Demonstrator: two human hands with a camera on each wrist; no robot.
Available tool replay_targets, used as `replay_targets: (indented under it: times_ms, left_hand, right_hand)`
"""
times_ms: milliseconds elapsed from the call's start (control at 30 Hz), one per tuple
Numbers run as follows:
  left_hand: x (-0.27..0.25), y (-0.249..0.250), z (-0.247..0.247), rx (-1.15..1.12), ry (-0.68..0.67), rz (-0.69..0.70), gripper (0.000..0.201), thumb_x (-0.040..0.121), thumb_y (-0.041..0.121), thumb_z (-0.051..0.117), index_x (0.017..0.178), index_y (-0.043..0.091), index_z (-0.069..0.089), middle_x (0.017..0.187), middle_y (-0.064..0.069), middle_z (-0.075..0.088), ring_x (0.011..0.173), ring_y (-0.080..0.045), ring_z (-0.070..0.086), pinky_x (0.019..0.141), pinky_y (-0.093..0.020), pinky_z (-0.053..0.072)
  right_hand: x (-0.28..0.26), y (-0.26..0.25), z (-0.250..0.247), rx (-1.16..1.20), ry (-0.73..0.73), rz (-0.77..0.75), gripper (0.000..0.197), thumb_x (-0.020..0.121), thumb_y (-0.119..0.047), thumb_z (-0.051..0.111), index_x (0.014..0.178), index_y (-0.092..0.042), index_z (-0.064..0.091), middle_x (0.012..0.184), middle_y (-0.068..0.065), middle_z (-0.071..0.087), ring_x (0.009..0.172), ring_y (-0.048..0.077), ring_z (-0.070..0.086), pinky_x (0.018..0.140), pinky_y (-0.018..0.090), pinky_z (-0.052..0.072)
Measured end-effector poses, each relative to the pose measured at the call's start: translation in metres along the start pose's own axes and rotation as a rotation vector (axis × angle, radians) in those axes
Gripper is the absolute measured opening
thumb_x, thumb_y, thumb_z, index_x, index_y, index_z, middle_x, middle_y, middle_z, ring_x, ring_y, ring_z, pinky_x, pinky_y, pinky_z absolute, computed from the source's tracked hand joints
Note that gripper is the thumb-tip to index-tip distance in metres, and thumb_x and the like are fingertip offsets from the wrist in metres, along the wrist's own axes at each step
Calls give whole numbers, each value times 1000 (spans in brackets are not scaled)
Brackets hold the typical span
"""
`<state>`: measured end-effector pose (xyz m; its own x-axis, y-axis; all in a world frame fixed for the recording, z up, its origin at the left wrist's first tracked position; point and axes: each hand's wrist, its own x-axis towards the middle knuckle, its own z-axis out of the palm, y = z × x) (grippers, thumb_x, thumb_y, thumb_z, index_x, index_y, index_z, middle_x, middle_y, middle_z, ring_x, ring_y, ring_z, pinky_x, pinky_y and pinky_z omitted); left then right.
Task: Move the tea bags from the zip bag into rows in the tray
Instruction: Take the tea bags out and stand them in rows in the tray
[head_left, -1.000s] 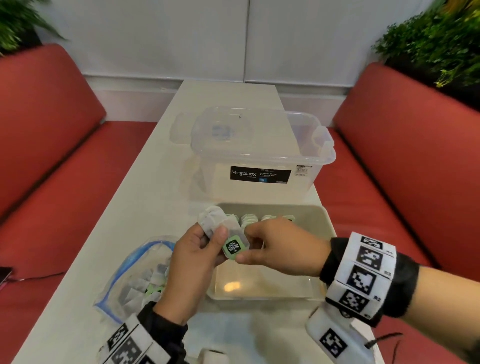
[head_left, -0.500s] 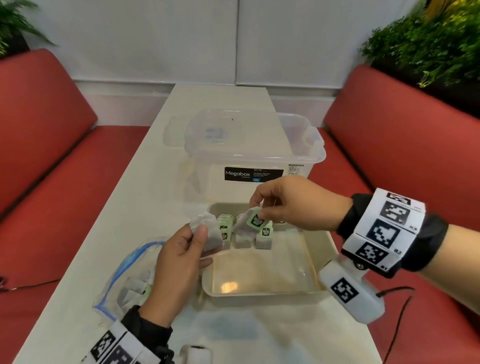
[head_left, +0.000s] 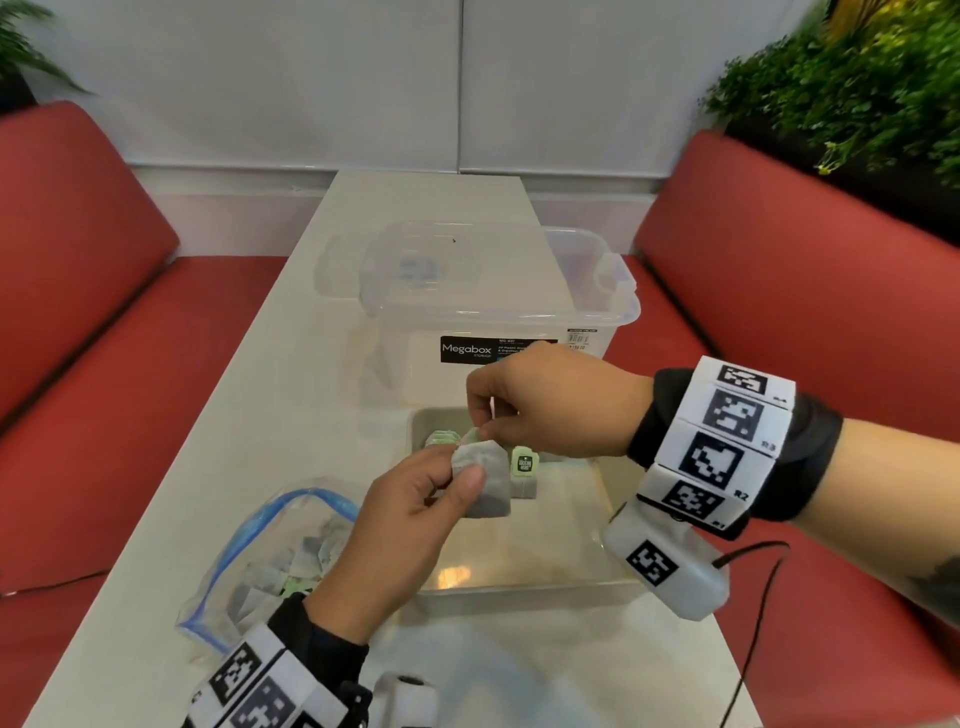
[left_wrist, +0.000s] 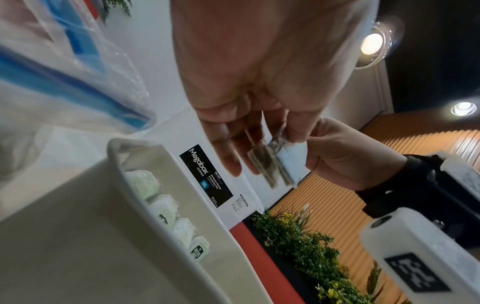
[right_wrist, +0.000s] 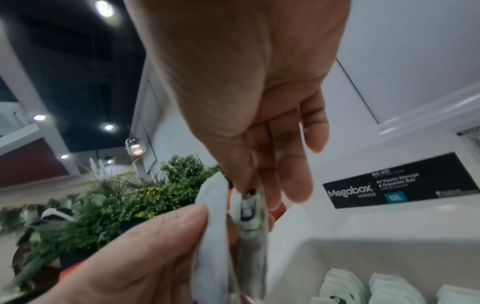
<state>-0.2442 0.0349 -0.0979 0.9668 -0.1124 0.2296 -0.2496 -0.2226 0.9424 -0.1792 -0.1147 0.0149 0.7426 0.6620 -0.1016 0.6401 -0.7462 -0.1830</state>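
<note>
My left hand (head_left: 460, 467) holds a small stack of grey-white tea bags (head_left: 485, 488) over the near-left part of the beige tray (head_left: 519, 592). My right hand (head_left: 480, 432) reaches in from the right and pinches the top of one tea bag (right_wrist: 249, 205) in that stack, at its green tag. Behind the hands a tea bag with a green tag (head_left: 523, 462) stands in the tray, by the row of tea bags (left_wrist: 161, 205) along the far wall. The clear zip bag (head_left: 280, 551) with a blue seal lies left of the tray with several tea bags inside.
A clear Megabox storage box (head_left: 493, 312) stands just behind the tray, its lid (head_left: 363, 265) leaning at its left. Red benches (head_left: 779, 312) run along both sides of the narrow white table (head_left: 270, 415). A cable (head_left: 753, 597) hangs from my right wrist.
My right hand carried one tea bag from the left hand to the tray's back rows and left it there. It has come back and pinches another bag in the left hand's stack.
</note>
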Motion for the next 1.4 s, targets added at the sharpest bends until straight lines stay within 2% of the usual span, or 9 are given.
replay_targets:
  times_ms: [100, 300, 433, 533, 733, 933, 1100, 1233, 1400]
  left_hand:
    - [1, -3, 1, 28, -14, -18, 51, 78, 59, 48, 85, 13, 70, 88, -4, 65, 86, -21, 62, 81, -46, 51]
    - [2, -2, 2, 33, -9, -31, 48, 78, 59, 49, 89, 19, 71, 91, -3, 69, 88, -20, 63, 82, -43, 52]
    - [1, -3, 3, 33, -2, 2, 36, 80, 55, 48, 96, 33, 71, 101, 15, 65, 99, -2, 60, 79, -12, 46]
    - [-1, -8, 0, 80, 39, -12, 37, 78, 57, 46, 86, 31, 71, 88, 12, 62, 87, -4, 58, 70, -6, 40]
    - [-7, -20, 0, 149, 71, 20, 29, 81, 54, 48, 79, 32, 66, 80, 10, 62, 80, -6, 59, 67, -9, 41]
    - [-11, -35, 3, 268, -32, 86, 34, 86, 50, 47, 80, 23, 67, 81, 12, 61, 79, -5, 59, 71, -24, 46]
    - [-14, -40, 6, 354, -100, 97, 32, 90, 50, 42, 80, 28, 64, 81, 17, 59, 79, -3, 58, 73, -30, 45]
    - [-17, -41, 7, 347, -107, 96, 24, 89, 48, 42, 84, 32, 58, 85, 21, 59, 81, 0, 57, 75, -31, 46]
    - [-17, -41, 6, 350, -113, 109, 23, 90, 53, 38, 86, 37, 53, 85, 22, 57, 80, 0, 55, 73, -31, 46]
  right_hand:
    - [-2, 0, 2, 41, 23, -25, 4, 87, -26, 59, 88, -23, 60, 79, -8, 63, 68, 9, 50, 68, 29, 44]
    - [-2, 7, 2, 82, -21, -30, 4, 86, -21, 62, 90, -22, 63, 71, -10, 59, 61, 3, 50, 61, 18, 40]
    - [-4, 16, -3, 75, -10, 11, 6, 80, -25, 71, 81, -23, 66, 77, -8, 65, 70, 9, 55, 69, 28, 47]
    - [-2, 33, -6, -34, 16, 100, 13, 75, -25, 75, 84, -24, 66, 75, -10, 60, 72, 11, 53, 68, 28, 46]
    - [10, 78, 9, -202, -128, 291, 10, 73, -27, 76, 80, -26, 69, 68, -14, 54, 67, 9, 50, 50, 19, 31]
    - [32, 105, 42, -259, -294, 387, 10, 76, -23, 74, 86, -24, 73, 82, -10, 64, 78, 14, 58, 61, 23, 39]
    - [45, 109, 59, -327, -348, 385, 12, 77, -22, 72, 88, -24, 73, 89, -5, 69, 86, 18, 63, 63, 24, 39]
    - [49, 106, 70, -414, -349, 391, 15, 82, -22, 63, 93, -20, 72, 92, 0, 68, 83, 22, 63, 65, 27, 45]
    - [51, 102, 75, -486, -339, 364, 20, 87, -24, 54, 97, -17, 70, 94, 4, 67, 72, 23, 54, 63, 28, 42]
